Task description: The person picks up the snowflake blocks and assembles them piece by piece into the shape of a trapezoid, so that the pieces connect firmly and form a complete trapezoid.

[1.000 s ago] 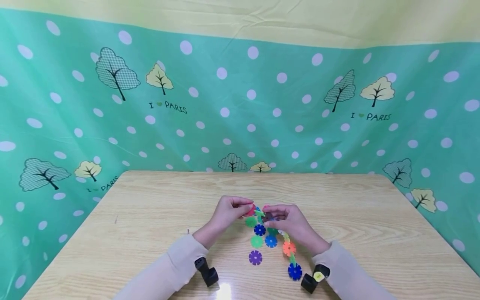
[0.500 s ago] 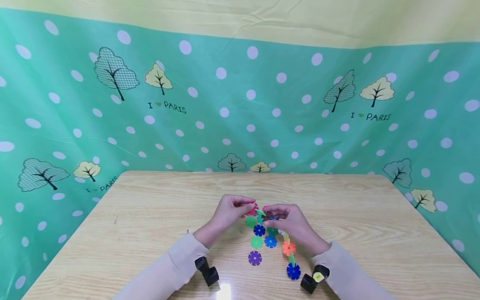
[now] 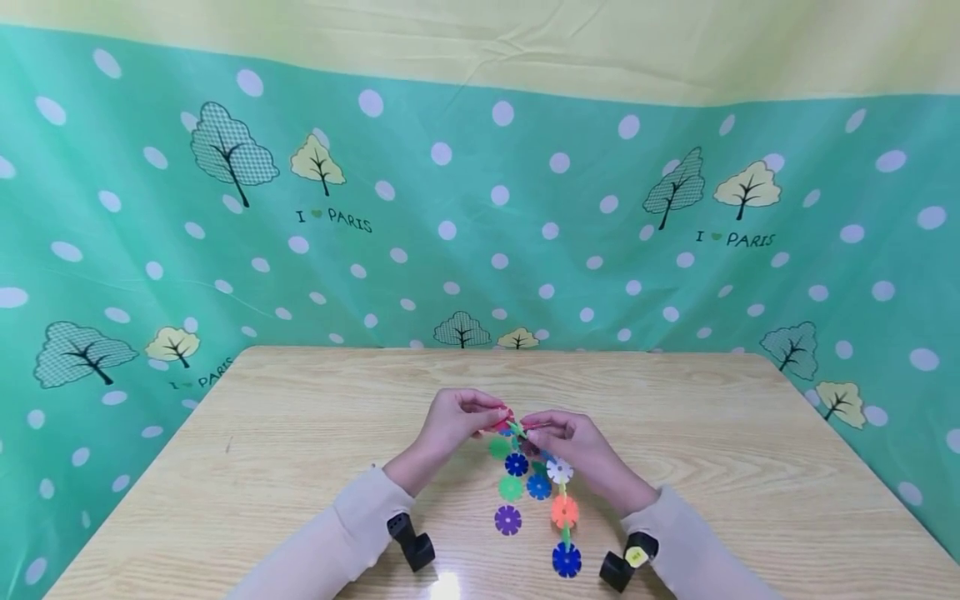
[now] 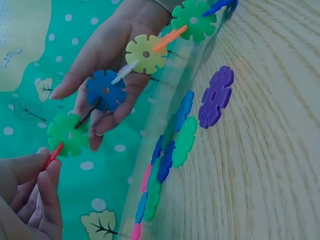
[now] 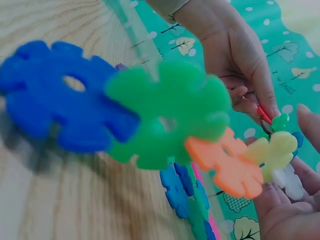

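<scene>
A chain of slotted, flower-shaped plastic discs hangs between both hands above the table. My left hand [image 3: 453, 421] pinches its red end disc [image 4: 54, 156] between thumb and fingers. My right hand [image 3: 581, 446] lies behind the chain, palm toward it in the left wrist view, thumb extended away. A blue disc [image 4: 105, 90] overlaps its fingers there, beside a dark disc [image 4: 88, 114] and a green disc [image 4: 67, 135]. Further along come a white disc [image 3: 559, 470], a yellow disc [image 4: 146, 53], an orange disc [image 3: 564, 512], another green disc [image 5: 170, 115] and a dark blue end disc [image 3: 567, 560].
Loose discs lie flat on the wooden table [image 3: 337, 433] under the chain: a purple disc [image 3: 508, 520], a light green disc [image 3: 511, 488], a blue disc [image 3: 538, 487] and several others toward the back. A green printed cloth [image 3: 480, 208] hangs behind the table.
The chain's lower part has swung left and turned, bringing its white disc into view. My right hand's fingers have shifted off the dark disc they held. The left hand keeps its pinch.
</scene>
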A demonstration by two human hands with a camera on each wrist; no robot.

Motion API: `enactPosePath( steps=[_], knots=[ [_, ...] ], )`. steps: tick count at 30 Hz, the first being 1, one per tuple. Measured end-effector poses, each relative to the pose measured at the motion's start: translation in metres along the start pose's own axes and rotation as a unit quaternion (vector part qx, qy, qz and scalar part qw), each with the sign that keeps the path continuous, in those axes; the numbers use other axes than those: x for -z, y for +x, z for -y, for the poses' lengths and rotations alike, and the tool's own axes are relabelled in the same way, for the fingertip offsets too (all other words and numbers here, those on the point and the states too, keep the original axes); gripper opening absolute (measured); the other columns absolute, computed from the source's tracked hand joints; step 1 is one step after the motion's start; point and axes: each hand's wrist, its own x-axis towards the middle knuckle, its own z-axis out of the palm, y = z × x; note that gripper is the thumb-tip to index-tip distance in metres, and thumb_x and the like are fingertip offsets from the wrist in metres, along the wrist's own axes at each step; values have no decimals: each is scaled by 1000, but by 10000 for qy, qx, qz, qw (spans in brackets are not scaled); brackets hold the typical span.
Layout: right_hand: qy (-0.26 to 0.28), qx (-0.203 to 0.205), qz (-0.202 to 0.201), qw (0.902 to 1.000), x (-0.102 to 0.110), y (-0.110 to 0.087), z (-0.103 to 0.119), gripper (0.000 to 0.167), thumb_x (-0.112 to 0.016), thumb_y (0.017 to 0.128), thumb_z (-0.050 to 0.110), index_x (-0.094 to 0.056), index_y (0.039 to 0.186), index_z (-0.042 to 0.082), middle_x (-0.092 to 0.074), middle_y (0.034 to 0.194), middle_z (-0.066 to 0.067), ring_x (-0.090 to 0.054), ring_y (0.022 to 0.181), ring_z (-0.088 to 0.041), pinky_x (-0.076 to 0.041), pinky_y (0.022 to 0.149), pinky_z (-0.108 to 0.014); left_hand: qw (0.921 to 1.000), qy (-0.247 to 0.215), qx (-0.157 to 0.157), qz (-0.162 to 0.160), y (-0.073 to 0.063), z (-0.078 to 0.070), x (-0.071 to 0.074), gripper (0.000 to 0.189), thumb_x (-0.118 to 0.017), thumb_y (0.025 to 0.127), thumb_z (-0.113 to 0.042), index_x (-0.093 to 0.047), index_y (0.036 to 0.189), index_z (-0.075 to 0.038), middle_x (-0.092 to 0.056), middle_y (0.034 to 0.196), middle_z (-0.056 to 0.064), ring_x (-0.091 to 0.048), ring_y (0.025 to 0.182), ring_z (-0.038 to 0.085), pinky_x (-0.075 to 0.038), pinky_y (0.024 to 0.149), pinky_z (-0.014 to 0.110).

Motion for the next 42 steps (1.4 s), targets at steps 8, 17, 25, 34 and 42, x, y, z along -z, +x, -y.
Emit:
enactPosePath(
  steps=[8, 17, 25, 34, 42],
  knots=[
    [261, -414, -188, 9986, 0, -1, 4, 33, -65, 90, 22, -65, 112, -4, -69, 103, -8, -65, 85, -12, -54, 75, -24, 9987, 149, -325, 364, -1, 1, -10, 17, -74, 82, -17, -74, 93, -4, -71, 77, 5, -65, 65, 20, -55, 55, 30],
    [301, -318, -147, 9989, 2, 0, 1, 28, -63, 91, 19, -65, 107, -5, -70, 89, -3, -64, 75, -11, -53, 66, -22, 9991, 267, -85, 315, 3, 5, -1, 32, -61, 93, -27, -69, 105, 2, -71, 92, 10, -66, 72, 18, -56, 62, 30],
    [369, -259, -265, 9986, 2, 0, -2, 29, -62, 92, 23, -66, 104, -3, -67, 82, 0, -62, 70, -12, -52, 65, -23, 9920, 1071, 175, 638, 23, 24, 20, 29, -68, 84, -7, -64, 113, 0, -67, 103, 10, -63, 87, 20, -54, 76, 33],
    [834, -281, -307, 9956, 1, 0, 0, 23, -62, 92, 20, -68, 102, 0, -68, 90, 2, -57, 75, -7, -48, 66, -18, 9866, 1257, 134, 1028, 43, 41, 29, 40, -72, 75, 3, -66, 114, -4, -66, 106, 7, -57, 93, 18, -51, 78, 28],
    [995, -76, 224, 9948, 3, 3, -3, 29, -61, 92, 12, -61, 109, -11, -70, 92, -5, -66, 85, -14, -56, 76, -28, 9780, 1398, -184, 1537, 52, 48, 34, 37, -73, 77, 0, -67, 113, -5, -67, 114, 9, -59, 109, 24, -47, 96, 36]
  ],
)
